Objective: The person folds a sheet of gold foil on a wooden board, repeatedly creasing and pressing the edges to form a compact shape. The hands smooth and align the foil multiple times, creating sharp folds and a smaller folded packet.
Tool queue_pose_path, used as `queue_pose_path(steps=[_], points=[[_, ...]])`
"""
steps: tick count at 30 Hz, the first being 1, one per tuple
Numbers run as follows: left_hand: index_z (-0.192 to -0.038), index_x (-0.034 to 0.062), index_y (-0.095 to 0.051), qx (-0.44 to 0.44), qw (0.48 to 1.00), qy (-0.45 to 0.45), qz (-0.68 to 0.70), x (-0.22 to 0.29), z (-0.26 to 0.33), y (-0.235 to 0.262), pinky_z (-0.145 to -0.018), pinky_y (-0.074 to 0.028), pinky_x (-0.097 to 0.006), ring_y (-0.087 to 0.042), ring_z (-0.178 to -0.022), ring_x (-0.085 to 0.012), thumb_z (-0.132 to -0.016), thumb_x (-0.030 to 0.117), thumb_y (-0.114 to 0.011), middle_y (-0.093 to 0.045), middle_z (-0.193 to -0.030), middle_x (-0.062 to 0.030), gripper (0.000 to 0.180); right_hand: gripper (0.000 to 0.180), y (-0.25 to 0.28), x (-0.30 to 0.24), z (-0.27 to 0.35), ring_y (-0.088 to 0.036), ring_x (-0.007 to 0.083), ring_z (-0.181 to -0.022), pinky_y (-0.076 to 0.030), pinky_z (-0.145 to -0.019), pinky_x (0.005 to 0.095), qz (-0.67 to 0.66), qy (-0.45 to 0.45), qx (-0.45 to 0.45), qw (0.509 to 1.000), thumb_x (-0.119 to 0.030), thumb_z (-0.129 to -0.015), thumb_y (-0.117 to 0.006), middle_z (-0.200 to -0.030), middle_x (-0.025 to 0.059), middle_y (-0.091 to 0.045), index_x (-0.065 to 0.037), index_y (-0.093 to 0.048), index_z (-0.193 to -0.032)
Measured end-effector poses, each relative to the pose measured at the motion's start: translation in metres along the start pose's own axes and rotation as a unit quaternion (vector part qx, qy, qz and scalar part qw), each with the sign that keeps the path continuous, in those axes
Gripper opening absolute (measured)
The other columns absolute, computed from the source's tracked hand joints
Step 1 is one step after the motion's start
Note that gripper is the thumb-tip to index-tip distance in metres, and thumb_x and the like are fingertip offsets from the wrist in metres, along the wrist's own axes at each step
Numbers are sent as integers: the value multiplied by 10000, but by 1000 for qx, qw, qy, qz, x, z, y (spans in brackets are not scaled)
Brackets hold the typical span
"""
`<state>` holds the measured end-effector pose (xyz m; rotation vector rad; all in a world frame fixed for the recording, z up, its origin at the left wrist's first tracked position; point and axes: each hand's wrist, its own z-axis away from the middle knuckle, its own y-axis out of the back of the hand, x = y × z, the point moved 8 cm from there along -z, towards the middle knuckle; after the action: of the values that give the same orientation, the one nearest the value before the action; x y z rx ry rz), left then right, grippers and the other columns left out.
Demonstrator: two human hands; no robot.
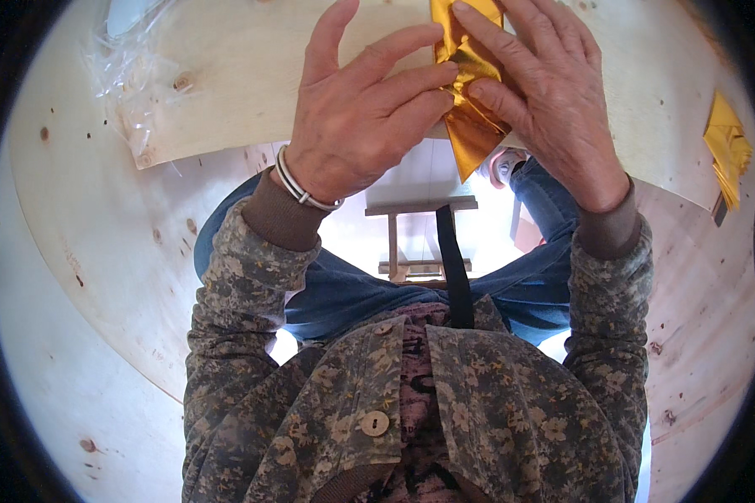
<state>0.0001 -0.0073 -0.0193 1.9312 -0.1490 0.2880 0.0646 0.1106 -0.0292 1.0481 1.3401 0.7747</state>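
Observation:
A shiny gold sheet of foil paper (471, 134), creased and partly folded, lies between my two hands at the upper middle. Its pointed lower end sticks out past the table's near edge. My left hand (369, 109), with a white and dark bracelet at the wrist, has several fingertips against the foil's left side. One finger of that hand stretches away to the upper left. My right hand (549, 92) grips the foil from the right, thumb and forefinger on its surface. The upper part of the foil is cut off by the frame.
Clear crinkled plastic wrapping (130, 75) lies on the pale wooden table (235, 92) at the upper left. Folded gold pieces (727, 149) form a small stack at the far right. A wooden frame (419, 207) stands below, between my knees, with a black strap (453, 260) hanging in front.

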Motion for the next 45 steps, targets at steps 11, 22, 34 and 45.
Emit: queue_pose_path(steps=[11, 22, 34, 45], points=[[-943, 200, -750, 23, 999, 21, 40, -3, 4, 0, -1175, -225, -516, -633, -1189, -199, -770, 201, -777, -736, -1138, 56, 175, 542, 3, 1, -2, -335, 393, -1418, -245, -1156, 532, -28, -73, -70, 994, -290, -854, -717, -1492, 203, -418, -109, -597, -1350], [-910, 200, -708, -12, 999, 26, -29, 0, 1, -3, -1186, -185, -521, -560, -1297, -199, -804, 195, -763, -714, -1206, 29, 120, 530, -2, 3, -4, -329, 390, -1428, -243, -1160, 527, -3, -49, -54, 997, -295, -858, -718, -1517, 195, -406, -124, -608, -1348], [-1000, 126, -691, 11, 998, -1, 59, -6, 4, -10, -1082, -406, -461, -610, -1237, -276, -801, 113, -737, -626, -1343, -123, 204, 500, -3, 7, 0, -426, 358, -1335, -326, -1114, 485, 14, -39, -29, 999, -273, -887, -658, -1504, 143, -442, -141, -579, -1362], [-985, 68, -674, -6, 997, 5, 80, -5, 3, -11, -1072, -448, -448, -613, -1228, -286, -754, 100, -776, -665, -1254, -132, 255, 549, -13, 9, 3, -323, 325, -1450, -225, -1184, 500, 27, -11, 13, 999, -349, -894, -652, -1555, 80, -399, -218, -551, -1418]])
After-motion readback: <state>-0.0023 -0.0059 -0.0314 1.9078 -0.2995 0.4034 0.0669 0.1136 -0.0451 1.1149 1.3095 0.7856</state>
